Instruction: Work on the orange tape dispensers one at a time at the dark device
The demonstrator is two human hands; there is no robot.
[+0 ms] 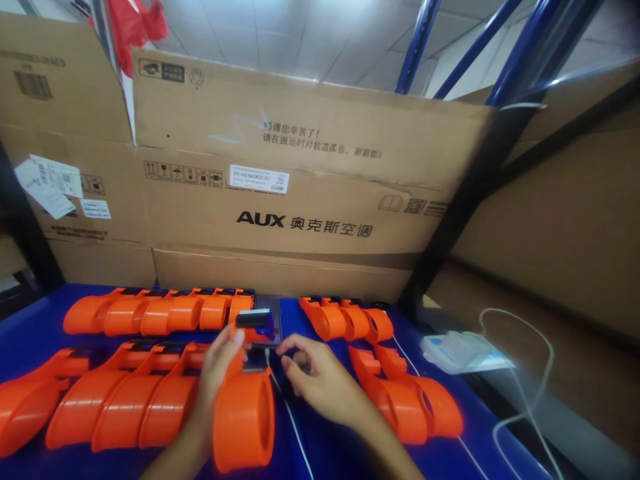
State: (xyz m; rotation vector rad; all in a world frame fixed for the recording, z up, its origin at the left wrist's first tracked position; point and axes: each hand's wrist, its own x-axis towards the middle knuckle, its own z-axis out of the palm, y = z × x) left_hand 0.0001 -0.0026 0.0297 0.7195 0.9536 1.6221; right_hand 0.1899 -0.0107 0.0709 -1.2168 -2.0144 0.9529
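Observation:
My left hand is closed around an orange plastic part with a wide ring and a black top piece, held above the blue table. My right hand is beside it, fingers curled in a pinch at a small dark piece by the part's upper end. What the pinch holds is too blurred to name. The end of a white cable rises between my hands, close to the right fingertips. Just behind my left fingers is a black roller-like piece with a white strip.
Rows of similar orange parts stand on the blue table to the left, with more orange parts to the right. A cardboard wall closes off the back. At right, a pale plastic box lies near a loose white cable.

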